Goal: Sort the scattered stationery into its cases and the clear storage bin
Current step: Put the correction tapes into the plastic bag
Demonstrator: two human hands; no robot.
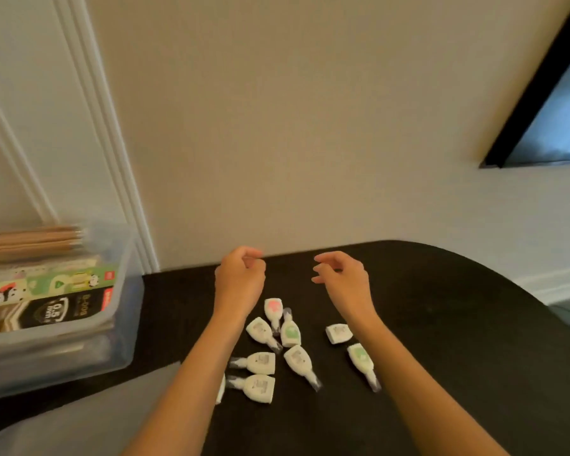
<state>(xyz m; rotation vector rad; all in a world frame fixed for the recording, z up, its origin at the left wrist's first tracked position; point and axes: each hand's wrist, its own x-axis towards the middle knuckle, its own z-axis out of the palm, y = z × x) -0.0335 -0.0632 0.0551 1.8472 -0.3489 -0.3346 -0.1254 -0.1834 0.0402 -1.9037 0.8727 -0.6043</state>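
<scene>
While both hands, left hand (239,278) & right hand (341,278), hover loosely curled, empty, bin (125,311) box (60,311) reads "0.5 mm".

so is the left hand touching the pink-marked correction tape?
Apart. In the head view the left hand hovers above the table, its wrist passing beside the pink-marked correction tape, dark tabletop between.

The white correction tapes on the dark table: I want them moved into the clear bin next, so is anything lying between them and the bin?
Nothing visible blocks the way. The correction tapes lie loose on the table; the clear bin stands to their left, open-topped, with bare tabletop between. Both hands hover above, holding nothing.
</scene>
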